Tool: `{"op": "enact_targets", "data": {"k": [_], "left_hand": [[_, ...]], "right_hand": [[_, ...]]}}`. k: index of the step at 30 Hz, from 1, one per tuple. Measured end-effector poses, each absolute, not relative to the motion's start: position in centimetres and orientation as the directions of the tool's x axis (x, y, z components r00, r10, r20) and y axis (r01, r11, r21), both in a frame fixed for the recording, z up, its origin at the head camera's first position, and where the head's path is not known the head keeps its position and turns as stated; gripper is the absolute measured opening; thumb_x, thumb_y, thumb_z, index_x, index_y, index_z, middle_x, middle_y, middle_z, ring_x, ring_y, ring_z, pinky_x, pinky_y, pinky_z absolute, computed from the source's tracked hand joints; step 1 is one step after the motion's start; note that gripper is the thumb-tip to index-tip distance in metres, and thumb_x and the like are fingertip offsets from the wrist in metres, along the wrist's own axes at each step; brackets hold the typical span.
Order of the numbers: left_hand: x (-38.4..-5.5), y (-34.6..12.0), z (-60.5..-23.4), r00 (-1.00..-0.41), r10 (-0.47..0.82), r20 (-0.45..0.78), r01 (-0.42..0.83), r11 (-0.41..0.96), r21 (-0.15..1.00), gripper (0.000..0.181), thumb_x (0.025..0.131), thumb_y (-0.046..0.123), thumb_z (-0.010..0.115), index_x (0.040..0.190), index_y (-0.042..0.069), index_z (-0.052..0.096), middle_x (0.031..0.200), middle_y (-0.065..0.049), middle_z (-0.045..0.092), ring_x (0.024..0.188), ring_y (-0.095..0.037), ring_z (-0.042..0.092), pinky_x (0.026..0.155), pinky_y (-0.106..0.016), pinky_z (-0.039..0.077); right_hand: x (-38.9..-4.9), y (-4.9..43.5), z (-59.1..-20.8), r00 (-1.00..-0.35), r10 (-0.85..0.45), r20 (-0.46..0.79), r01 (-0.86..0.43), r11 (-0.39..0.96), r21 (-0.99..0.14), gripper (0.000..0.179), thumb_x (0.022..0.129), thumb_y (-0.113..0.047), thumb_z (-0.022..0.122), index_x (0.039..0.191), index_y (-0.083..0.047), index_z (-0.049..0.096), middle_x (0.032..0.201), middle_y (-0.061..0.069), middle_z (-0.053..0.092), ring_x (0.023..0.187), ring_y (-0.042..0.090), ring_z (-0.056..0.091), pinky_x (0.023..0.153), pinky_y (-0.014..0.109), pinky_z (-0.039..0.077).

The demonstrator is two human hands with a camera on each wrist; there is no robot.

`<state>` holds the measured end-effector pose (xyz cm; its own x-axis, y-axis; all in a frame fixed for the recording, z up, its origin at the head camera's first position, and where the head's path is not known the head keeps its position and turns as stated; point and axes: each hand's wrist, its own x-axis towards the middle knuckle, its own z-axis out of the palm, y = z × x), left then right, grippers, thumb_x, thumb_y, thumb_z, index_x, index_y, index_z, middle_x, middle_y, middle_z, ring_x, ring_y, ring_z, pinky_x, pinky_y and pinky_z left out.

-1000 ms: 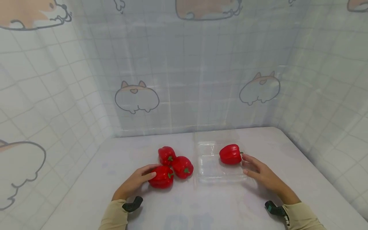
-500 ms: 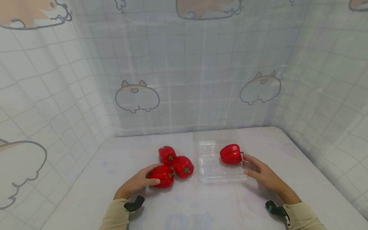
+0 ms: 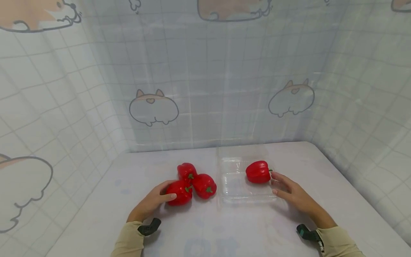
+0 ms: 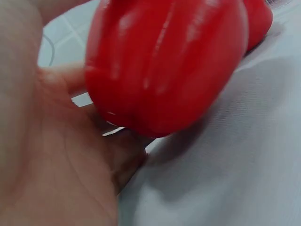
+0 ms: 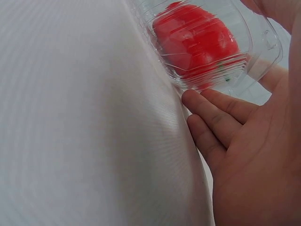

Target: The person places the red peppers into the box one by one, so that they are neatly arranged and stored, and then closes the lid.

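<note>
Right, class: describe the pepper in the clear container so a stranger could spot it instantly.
On the white table, find the clear container by the right hand. Inside lies one red pepper, green stem pointing toward that hand. Only it is boxed; three other peppers cluster by the left hand.

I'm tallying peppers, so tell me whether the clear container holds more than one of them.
No, the head view shows a single red pepper in the clear container, with three other peppers outside it.

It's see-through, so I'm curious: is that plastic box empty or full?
Partly filled: one red pepper sits inside the clear box, at its right, with bare plastic to its left.
</note>
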<state>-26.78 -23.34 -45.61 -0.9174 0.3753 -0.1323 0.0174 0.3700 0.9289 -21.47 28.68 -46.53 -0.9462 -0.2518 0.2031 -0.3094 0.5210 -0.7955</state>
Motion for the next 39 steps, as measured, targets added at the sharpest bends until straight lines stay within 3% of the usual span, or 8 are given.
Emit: {"op": "enact_targets", "data": {"k": [16, 24, 39], "left_hand": [[-26.5, -22.5, -45.8, -0.945, 0.320, -0.065, 0.005, 0.212, 0.977, 0.066, 0.090, 0.032, 0.072, 0.146, 0.013, 0.043, 0.145, -0.011, 0.046, 0.135, -0.034, 0.039, 0.101, -0.043, 0.049], [-26.2, -22.1, -45.9, -0.951, 0.307, -0.050, -0.007, 0.141, 0.990, 0.063, 0.090, 0.029, 0.072, 0.145, 0.014, 0.043, 0.145, -0.010, 0.047, 0.135, -0.033, 0.040, 0.100, -0.042, 0.050], [-26.4, -21.0, -44.2, -0.949, 0.293, 0.117, 0.140, 0.060, 0.988, 0.070, 0.094, 0.023, 0.068, 0.156, 0.024, 0.034, 0.156, -0.008, 0.036, 0.138, -0.035, 0.035, 0.094, -0.034, 0.053]], "right_hand": [[-21.5, 28.5, -47.0, -0.947, -0.256, 0.192, -0.300, 0.502, -0.811, 0.068, 0.095, -0.026, 0.067, 0.154, -0.009, 0.037, 0.152, 0.019, 0.043, 0.136, 0.043, 0.044, 0.098, 0.060, 0.046], [-21.0, 28.5, -47.0, -0.951, -0.253, 0.179, -0.287, 0.497, -0.819, 0.067, 0.095, -0.025, 0.067, 0.153, -0.009, 0.038, 0.151, 0.020, 0.044, 0.136, 0.044, 0.043, 0.099, 0.062, 0.045], [-21.5, 28.8, -46.6, -0.949, -0.250, 0.194, -0.299, 0.511, -0.805, 0.067, 0.096, -0.026, 0.066, 0.154, -0.010, 0.036, 0.151, 0.019, 0.045, 0.135, 0.042, 0.045, 0.098, 0.060, 0.046]]}}
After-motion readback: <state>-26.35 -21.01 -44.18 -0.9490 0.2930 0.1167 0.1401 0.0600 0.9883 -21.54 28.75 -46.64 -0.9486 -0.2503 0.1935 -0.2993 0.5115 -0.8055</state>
